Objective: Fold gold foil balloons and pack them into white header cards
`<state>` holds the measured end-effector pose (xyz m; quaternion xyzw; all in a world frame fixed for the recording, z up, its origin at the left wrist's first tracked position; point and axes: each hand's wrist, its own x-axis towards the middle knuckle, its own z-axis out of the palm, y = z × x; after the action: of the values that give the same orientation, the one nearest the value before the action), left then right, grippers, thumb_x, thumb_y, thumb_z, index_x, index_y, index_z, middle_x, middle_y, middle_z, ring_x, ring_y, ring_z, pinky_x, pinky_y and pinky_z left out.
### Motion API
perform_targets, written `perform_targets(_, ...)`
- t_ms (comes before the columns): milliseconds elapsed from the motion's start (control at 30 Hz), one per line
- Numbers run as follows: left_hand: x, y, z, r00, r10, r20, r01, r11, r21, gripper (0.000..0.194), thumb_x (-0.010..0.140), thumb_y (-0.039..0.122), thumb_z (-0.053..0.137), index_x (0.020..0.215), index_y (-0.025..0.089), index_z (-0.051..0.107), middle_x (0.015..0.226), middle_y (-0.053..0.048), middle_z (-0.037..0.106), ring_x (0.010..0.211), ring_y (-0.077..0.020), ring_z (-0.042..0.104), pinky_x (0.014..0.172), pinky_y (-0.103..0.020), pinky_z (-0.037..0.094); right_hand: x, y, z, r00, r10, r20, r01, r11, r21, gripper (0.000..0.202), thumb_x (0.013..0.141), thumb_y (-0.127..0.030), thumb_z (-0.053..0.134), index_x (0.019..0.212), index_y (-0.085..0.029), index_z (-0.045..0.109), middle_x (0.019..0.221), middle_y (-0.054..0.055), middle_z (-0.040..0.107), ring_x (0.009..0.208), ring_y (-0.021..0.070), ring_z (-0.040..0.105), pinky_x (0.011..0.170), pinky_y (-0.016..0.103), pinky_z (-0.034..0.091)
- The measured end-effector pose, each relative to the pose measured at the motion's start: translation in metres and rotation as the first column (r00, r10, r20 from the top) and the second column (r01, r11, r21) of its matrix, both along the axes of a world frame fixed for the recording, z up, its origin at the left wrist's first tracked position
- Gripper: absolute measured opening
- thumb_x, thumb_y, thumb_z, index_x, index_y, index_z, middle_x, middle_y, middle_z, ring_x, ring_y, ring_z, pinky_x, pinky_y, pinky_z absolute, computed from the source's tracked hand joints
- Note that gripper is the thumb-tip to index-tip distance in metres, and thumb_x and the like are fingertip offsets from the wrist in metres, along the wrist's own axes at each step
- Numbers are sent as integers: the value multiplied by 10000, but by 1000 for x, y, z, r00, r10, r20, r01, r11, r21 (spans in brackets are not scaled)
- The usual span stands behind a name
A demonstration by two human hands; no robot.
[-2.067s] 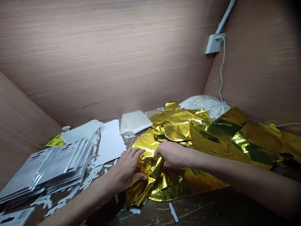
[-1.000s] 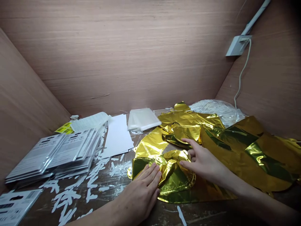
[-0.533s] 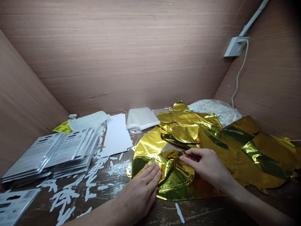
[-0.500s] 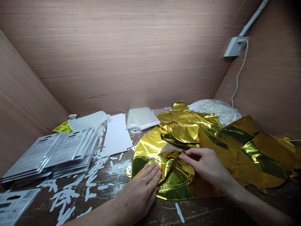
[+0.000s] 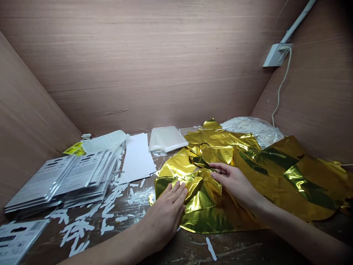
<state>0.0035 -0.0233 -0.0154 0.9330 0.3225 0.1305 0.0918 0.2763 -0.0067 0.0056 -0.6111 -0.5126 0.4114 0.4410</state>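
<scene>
A flat, uninflated gold foil balloon lies on the table in front of me, partly folded over itself. My left hand is laid flat on its left part, fingers stretched out and pressing the folded layers down. At the upper right edge of the folded flap is my right hand, its thumb and forefinger apart. The thumb tip is at the flap's edge; whether it touches the foil I cannot tell. More gold foil balloons spread out beyond and to the right of my right hand.
Stacks of packaged cards stand at the left. Behind are white sheets, clear plastic bags and a clear plastic bundle. White paper scraps litter the table. A power socket with a cable hangs on the right wall.
My right hand has moved slightly up and left, and its thumb and forefinger have parted. The folded flap has shifted left and lies flatter. My left hand still presses on the foil.
</scene>
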Motion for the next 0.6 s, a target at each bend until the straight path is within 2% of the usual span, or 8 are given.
perform_targets(100, 2, 2, -3, 1000, 18, 18, -18, 1000, 10, 489, 1060, 223, 381, 1540, 138, 412, 1606, -143, 396, 1523, -271, 297, 1236, -518, 340, -4, 1, 1, 997, 38, -75, -44, 995, -93, 540, 819, -400, 726, 1296, -162, 635, 1121, 112, 737, 1007, 259, 713, 759, 322, 589)
perform_targets(167, 2, 2, -3, 1000, 11, 28, -11, 1000, 12, 492, 1052, 212, 395, 1538, 137, 414, 1602, -148, 403, 1519, -270, 308, 1234, -518, 345, -4, -5, 1, 990, 140, -24, -142, 981, -130, 496, 807, -404, 753, 1228, -159, 663, 1103, 112, 750, 1014, 281, 720, 770, 343, 599)
perform_targets(233, 2, 1, -1, 1000, 0, 27, 0, 1000, 8, 496, 1048, 210, 399, 1538, 131, 412, 1598, -150, 412, 1514, -269, 319, 1233, -513, 348, -2, -13, 0, 972, 230, 38, -222, 964, -144, 415, 831, -392, 734, 1167, -155, 677, 1059, 107, 762, 950, 282, 735, 702, 335, 601)
perform_targets(300, 2, 0, 2, 1000, -8, 30, 8, 1000, -2, 497, 1048, 213, 401, 1538, 137, 414, 1595, -143, 421, 1511, -266, 327, 1231, -507, 356, -2, -20, -1, 964, 260, 65, -249, 958, -142, 365, 860, -348, 690, 1170, -157, 665, 1047, 105, 765, 900, 270, 745, 643, 317, 596)
perform_targets(467, 2, -1, 8, 999, -22, 49, 23, 1000, -17, 497, 1045, 208, 407, 1540, 158, 414, 1596, -138, 418, 1516, -263, 317, 1221, -508, 371, -12, -26, -4, 965, 251, 78, -251, 968, -6, 421, 877, -267, 633, 1282, -150, 625, 1181, 122, 737, 1017, 248, 730, 852, 349, 609)
perform_targets(600, 2, -1, 8, 999, -28, 15, 28, 1000, -10, 509, 1047, 207, 404, 1553, 150, 382, 1607, -136, 405, 1523, -263, 300, 1235, -505, 343, -24, -32, -5, 926, 260, 274, -304, 943, 132, 535, 887, -257, 631, 1413, -182, 561, 1384, 138, 640, 1150, 263, 682, 977, 404, 578)
